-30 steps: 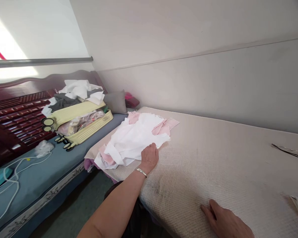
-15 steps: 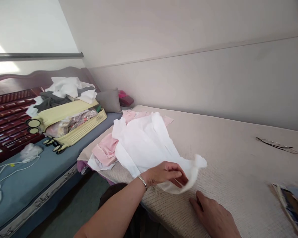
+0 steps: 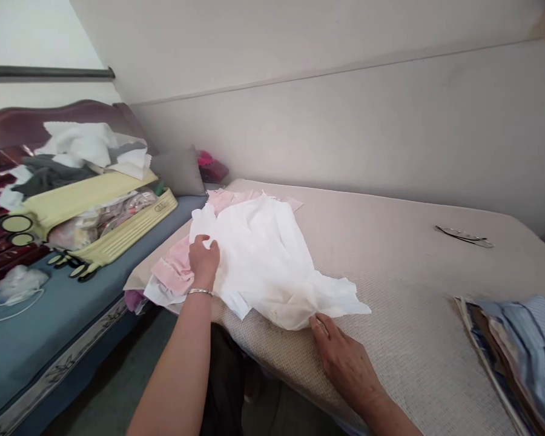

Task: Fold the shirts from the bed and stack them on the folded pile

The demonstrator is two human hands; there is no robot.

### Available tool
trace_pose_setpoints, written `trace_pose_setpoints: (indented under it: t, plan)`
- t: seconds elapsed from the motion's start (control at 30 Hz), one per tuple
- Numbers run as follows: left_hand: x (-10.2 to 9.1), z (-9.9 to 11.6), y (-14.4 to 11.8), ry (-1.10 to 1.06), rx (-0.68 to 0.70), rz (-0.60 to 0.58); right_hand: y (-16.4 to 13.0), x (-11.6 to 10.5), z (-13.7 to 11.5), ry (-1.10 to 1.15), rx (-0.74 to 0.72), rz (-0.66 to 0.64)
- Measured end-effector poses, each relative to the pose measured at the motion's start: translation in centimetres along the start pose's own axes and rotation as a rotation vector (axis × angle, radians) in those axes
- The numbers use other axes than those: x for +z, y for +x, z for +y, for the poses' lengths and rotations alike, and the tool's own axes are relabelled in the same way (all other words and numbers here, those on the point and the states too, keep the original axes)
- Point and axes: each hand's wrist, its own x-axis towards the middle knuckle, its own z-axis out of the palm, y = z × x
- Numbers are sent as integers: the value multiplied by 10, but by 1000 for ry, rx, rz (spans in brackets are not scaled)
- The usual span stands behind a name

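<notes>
Centrally, a beige textured mattress (image 3: pixel 404 266) runs along a pale wall (image 3: pixel 345 121). Left hand (image 3: pixel 204 261) grips the white cloth (image 3: pixel 267 260) at its far edge, above pink pieces (image 3: pixel 177 269); right hand (image 3: pixel 345 357) pinches its near corner, hands well apart. Scissors (image 3: pixel 464 235) lie near the wall; a blue fabric stack (image 3: pixel 522 351) at right; a yellow suitcase (image 3: pixel 95 218) on the blue bench (image 3: pixel 36 339) at left

A: Left hand (image 3: pixel 204 259)? Was flat on the pile, then dragged the white cloth (image 3: pixel 272 266) toward the mattress (image 3: pixel 390 266) near edge.
B: Now back at the pile end, gripping it. Right hand (image 3: pixel 345 357) slid up, pinning the cloth's near corner.
</notes>
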Motion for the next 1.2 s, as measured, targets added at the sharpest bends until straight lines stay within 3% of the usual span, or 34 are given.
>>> trace_pose_setpoints:
  t: [0.1,0.27,0.43,0.53,0.6,0.63,0.7,0.77,0.83,0.97,1.1,1.2]
  plan:
    - [-14,-17,17,65,-49,23,4,11,4,-43,45,22]
    - [-2,-21,20,-1,-84,-83,12,5,11,74,63,34]
    - [-3,1,5,-202,-87,-284,15,-46,32,386,183,23]
    - [-13,14,-5,-389,-109,-500,4,-82,68,802,333,-18]
    - [-12,19,-11,-529,-150,-637,-4,-95,99,978,506,11]
    - [-7,21,-14,-539,-177,-698,-7,-98,113,951,616,30]
    - [8,22,-20,-414,-228,-791,-11,-95,134,657,817,-27]
    - [26,20,-29,-215,-266,-870,-12,-88,142,276,906,-212]
    - [40,18,-37,-87,-277,-918,-11,-82,140,56,907,-379]
    - [45,18,-40,68,-218,-951,-13,-83,132,-20,894,-475]
    - [26,18,-32,97,-108,-1024,-29,-91,145,-10,907,-529]
    - [17,15,-26,312,46,-1071,-44,-90,156,3,922,-520]
